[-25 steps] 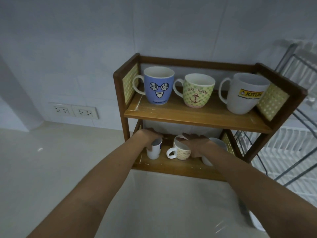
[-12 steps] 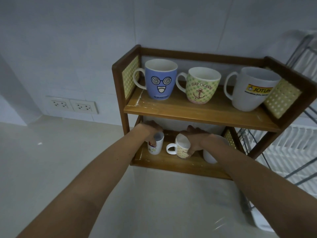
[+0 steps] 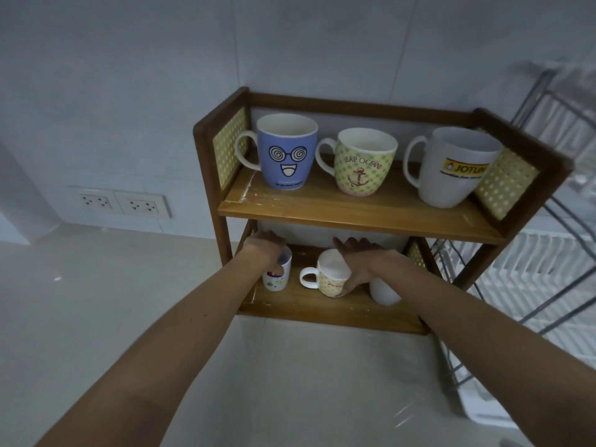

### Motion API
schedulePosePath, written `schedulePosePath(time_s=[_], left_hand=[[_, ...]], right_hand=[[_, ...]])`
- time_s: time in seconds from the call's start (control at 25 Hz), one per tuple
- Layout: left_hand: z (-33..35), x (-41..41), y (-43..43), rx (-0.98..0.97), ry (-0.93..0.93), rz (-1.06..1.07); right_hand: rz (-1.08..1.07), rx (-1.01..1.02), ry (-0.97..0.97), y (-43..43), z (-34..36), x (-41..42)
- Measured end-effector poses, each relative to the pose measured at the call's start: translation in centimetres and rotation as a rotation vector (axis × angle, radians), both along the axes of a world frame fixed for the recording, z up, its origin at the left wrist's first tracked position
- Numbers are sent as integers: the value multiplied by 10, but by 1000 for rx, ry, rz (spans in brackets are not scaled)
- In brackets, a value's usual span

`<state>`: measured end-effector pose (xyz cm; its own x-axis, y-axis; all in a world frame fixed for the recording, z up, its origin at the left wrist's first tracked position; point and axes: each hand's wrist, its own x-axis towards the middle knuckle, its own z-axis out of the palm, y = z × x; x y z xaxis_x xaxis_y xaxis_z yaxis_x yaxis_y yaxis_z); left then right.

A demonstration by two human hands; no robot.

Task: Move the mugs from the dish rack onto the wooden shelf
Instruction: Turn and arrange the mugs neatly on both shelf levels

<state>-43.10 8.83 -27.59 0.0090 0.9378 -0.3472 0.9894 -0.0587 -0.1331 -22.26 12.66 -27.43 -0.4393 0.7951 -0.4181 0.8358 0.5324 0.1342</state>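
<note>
- The wooden shelf point(image 3: 354, 206) stands on the pale worktop point(image 3: 96, 301) against a tiled wall, with two boards — an upper and a lower.
- On the upper board three mugs stand upright in a row, handles to 9 o'clock: a blue mug point(image 3: 287, 153) with a spiral-eyed face, a green dotted mug point(image 3: 364, 164) with an anchor, and at 3 o'clock of that a white mug point(image 3: 454, 169) with a yellow logo.
- On the lower board a small white mug point(image 3: 277, 274) with coloured spots stands at the 9 o'clock end; the left hand point(image 3: 266, 250) curls over its rim, fingers bent down around it, and how firmly it grips I cannot tell.
- Just beside it at 3 o'clock, a yellow patterned mug point(image 3: 332, 275) with a white handle leans tilted, its mouth turned toward the camera; the right hand point(image 3: 358, 261) holds its far side, thumb low on the wall and fingers spread above the rim.
- A plain white mug point(image 3: 383, 291) sits under the right wrist, mostly hidden by it.
- The dish rack point(image 3: 532, 275) — wire frame over a white tray — stands at 3 o'clock of the shelf, close against its side post.
- Two wall sockets point(image 3: 119, 203) sit at 9 o'clock of the shelf, well apart from it.
</note>
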Motion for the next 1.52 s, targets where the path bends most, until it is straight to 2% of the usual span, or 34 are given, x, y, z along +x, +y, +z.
schedulePosePath(time_s=[0.12, 0.24, 0.36, 0.6, 0.72, 0.8, 0.92, 1.16, 1.4, 1.52], left_hand=[[-4, 5, -1, 44, 99, -120], [-17, 34, -1, 173, -150, -253], [-32, 72, 0, 177, -284, -202], [-40, 83, 8, 231, -261, -177], [-38, 77, 11, 193, -246, -233], [-37, 77, 11, 189, -248, -234], [-38, 77, 11, 201, -265, -234], [-38, 74, 10, 155, -307, -233], [-40, 73, 9, 143, -345, -223], [-43, 71, 10, 134, -373, -220]], right_hand=[[-192, 77, -65, 9, 15, 28], [-309, 2, -177, 9, 15, 54], [-325, -57, -53, 7, 4, 64], [-131, -217, 46, 7, 10, 78], [-66, -187, 134, 2, 5, 86], [-188, -150, 161, 3, 3, 87], [-334, -110, 83, 6, 2, 84], [-167, -236, 181, 4, 11, 72], [9, -118, 210, -1, 0, 81], [-3, -127, 226, -1, -5, 87]])
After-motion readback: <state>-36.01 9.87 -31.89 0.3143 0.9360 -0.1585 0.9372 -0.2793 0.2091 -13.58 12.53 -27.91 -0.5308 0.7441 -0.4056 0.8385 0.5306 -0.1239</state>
